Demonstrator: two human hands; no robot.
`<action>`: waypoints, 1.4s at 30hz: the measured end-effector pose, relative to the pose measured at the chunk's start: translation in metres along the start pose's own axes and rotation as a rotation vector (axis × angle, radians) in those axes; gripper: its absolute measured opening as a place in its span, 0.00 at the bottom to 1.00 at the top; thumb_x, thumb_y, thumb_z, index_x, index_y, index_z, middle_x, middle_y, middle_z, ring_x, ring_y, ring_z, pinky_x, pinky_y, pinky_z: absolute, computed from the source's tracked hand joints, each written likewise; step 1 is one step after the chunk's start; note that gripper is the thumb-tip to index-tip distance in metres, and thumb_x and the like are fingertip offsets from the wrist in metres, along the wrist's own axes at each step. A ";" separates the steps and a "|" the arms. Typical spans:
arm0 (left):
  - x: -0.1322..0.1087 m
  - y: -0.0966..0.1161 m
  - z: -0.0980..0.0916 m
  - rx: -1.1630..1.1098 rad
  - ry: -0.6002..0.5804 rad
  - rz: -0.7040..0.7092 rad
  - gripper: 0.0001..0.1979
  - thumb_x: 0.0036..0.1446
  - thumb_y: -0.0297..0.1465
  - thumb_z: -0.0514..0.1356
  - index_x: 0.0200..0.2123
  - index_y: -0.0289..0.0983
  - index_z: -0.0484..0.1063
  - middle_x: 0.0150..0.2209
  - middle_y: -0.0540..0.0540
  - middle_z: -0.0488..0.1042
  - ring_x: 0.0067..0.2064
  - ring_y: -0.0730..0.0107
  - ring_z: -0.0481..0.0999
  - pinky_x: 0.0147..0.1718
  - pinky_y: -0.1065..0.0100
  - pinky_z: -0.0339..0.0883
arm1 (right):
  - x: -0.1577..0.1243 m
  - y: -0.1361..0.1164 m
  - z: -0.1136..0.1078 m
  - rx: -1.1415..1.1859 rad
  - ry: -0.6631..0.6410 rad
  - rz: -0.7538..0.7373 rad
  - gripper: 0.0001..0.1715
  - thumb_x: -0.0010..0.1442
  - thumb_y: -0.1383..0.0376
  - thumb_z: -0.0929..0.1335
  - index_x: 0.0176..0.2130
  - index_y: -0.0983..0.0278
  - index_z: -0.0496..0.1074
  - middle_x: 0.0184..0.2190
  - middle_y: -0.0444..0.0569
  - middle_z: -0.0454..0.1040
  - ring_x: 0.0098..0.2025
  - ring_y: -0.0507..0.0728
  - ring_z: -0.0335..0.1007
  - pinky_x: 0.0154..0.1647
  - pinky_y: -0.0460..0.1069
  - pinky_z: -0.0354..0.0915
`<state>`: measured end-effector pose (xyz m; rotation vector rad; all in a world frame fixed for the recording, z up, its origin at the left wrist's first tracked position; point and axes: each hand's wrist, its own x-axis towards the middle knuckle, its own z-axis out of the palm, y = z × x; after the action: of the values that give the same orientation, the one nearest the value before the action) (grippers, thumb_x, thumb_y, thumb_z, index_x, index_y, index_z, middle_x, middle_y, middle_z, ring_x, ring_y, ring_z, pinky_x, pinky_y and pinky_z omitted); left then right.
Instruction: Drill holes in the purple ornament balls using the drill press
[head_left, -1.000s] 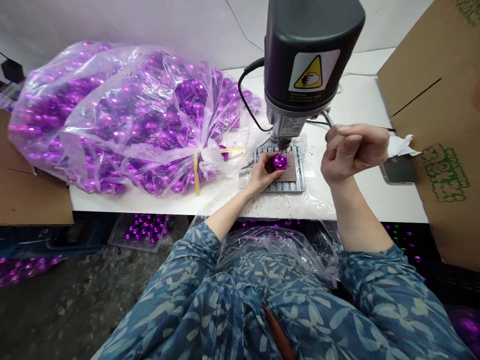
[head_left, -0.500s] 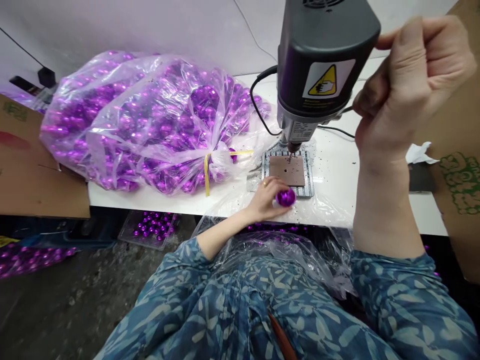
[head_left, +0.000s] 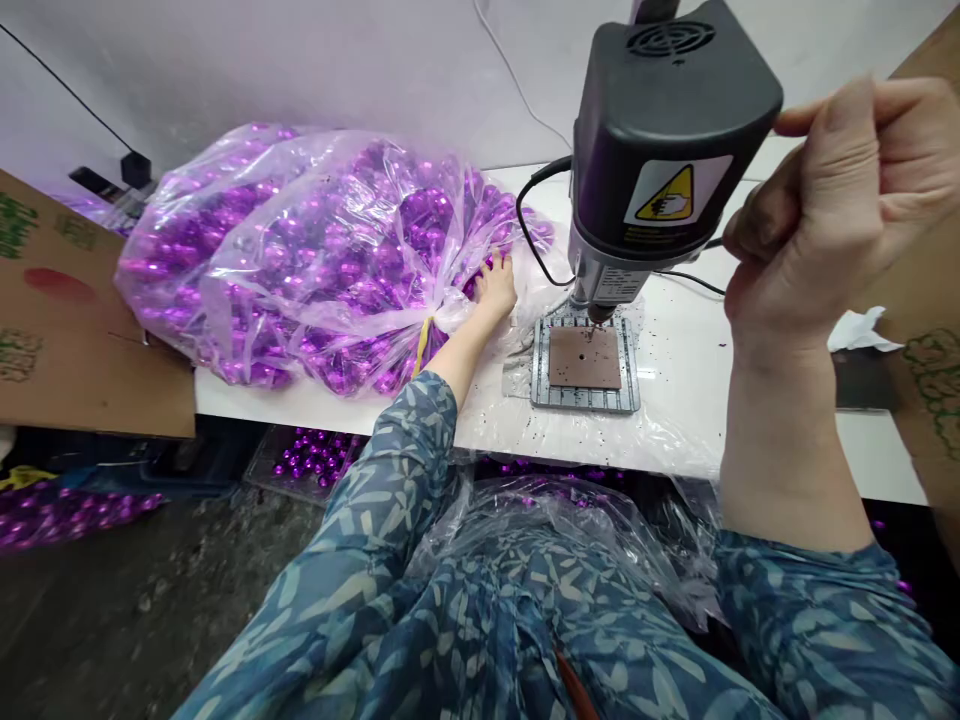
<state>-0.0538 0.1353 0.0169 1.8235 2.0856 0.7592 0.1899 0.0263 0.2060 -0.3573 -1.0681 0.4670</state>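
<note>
My left hand [head_left: 496, 288] reaches to the right end of a clear plastic bag [head_left: 300, 250] filled with shiny purple balls. Its fingers are apart and touch purple balls [head_left: 474, 284] beside the bag's gathered neck; a firm grip on one is not visible. At the right, my right hand [head_left: 844, 200] is closed round the feed handle of a small drill press [head_left: 675, 130], most of the handle being hidden by the fingers. Below the drill's chuck [head_left: 600, 312], a brown square pad [head_left: 585, 358] with a small hole lies on the slotted metal base [head_left: 630, 385].
Dark shavings dot the white table [head_left: 675, 350]. Cardboard boxes stand at the left [head_left: 90, 330] and right [head_left: 930, 260]. A bin of purple balls [head_left: 315, 455] sits below the table's left part. Clear plastic sheeting [head_left: 555, 510] hangs over my lap. A black cable [head_left: 521, 215] loops beside the drill.
My left hand has moved from in front of the drill base, up and left to the bag. The purple ball it held there is out of sight. My right hand stays on the handle.
</note>
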 end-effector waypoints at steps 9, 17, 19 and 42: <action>-0.023 0.014 -0.023 -0.294 0.060 -0.053 0.21 0.62 0.23 0.67 0.58 0.40 0.80 0.65 0.34 0.74 0.71 0.40 0.74 0.72 0.45 0.67 | 0.000 0.003 -0.005 -0.071 -0.034 0.004 0.28 0.57 0.43 0.77 0.31 0.64 0.75 0.13 0.34 0.50 0.12 0.42 0.47 0.12 0.44 0.36; -0.109 0.015 -0.045 -1.466 -0.267 -0.492 0.16 0.68 0.37 0.69 0.56 0.38 0.76 0.45 0.41 0.84 0.49 0.59 0.86 0.53 0.58 0.83 | 0.000 -0.007 0.003 -0.036 -0.021 0.050 0.29 0.50 0.40 0.78 0.28 0.62 0.73 0.13 0.32 0.51 0.13 0.42 0.50 0.13 0.45 0.37; -0.125 0.019 -0.049 -1.536 -0.306 -0.500 0.15 0.70 0.38 0.68 0.55 0.38 0.75 0.47 0.40 0.84 0.52 0.58 0.87 0.55 0.56 0.84 | 0.000 -0.008 0.005 -0.024 -0.020 0.044 0.31 0.50 0.39 0.76 0.28 0.63 0.72 0.13 0.32 0.51 0.13 0.42 0.50 0.13 0.44 0.35; -0.149 0.019 0.040 -0.829 -0.193 0.226 0.32 0.54 0.49 0.80 0.56 0.42 0.77 0.59 0.38 0.81 0.68 0.45 0.77 0.73 0.40 0.65 | -0.003 -0.003 -0.002 -0.120 -0.050 0.060 0.31 0.53 0.37 0.73 0.31 0.61 0.71 0.14 0.33 0.49 0.14 0.43 0.54 0.14 0.48 0.41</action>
<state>0.0092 0.0000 -0.0262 1.5554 1.1686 1.2113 0.1915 0.0223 0.2044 -0.4872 -1.1392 0.4677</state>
